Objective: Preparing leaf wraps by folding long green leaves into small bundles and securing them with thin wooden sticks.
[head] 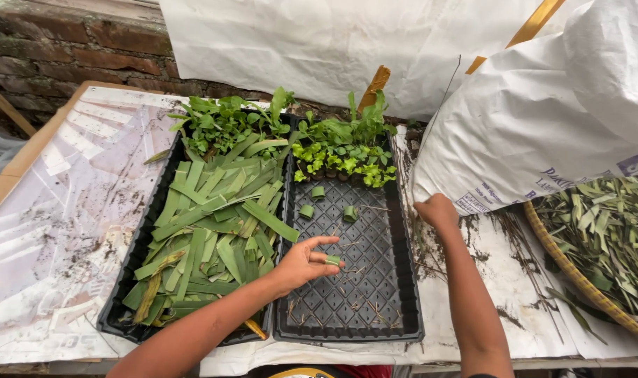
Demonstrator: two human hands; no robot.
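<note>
My left hand [303, 262] hovers over the right black tray [396, 308] with a small rolled green leaf cup [332, 260] pinched at the fingertips. Three more leaf cups [318, 192] stand on the tray's grid ahead of it, near the seedlings [343, 157] at the far end. My right hand [436, 209] is curled into a fist just right of that tray, against a big white sack [536, 119]; whether it holds anything is hidden. The left black tray [133, 269] is heaped with cut green leaf strips [214, 238] and has seedlings [224, 122] at its far end.
A woven basket [553, 253] of narrow cut leaves sits at the right. White plastic sheeting [67, 203], smeared with soil, covers the table. A brick wall [60, 45] and more white sheeting stand behind the trays.
</note>
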